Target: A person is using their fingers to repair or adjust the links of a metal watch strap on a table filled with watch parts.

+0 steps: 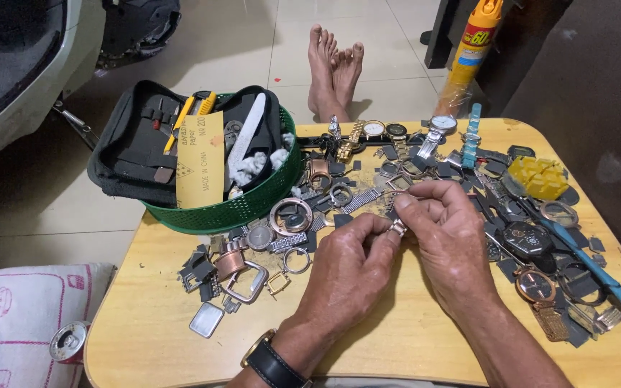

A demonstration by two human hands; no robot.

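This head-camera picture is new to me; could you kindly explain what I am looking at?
The camera sits on a person's head, looking down at their own bare hands over a low wooden table. The left hand, a watch on its wrist, and the right hand together pinch a small metal watch part. Around them lie watches, cases, rings and strap pieces, a blue-handled tool and a green basket holding a tool pouch. The person's bare feet show beyond.

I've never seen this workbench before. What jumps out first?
At centre, the left hand and right hand pinch a small metal part together. Around them, watches and loose cases litter the wooden table, with a green basket at the upper left.
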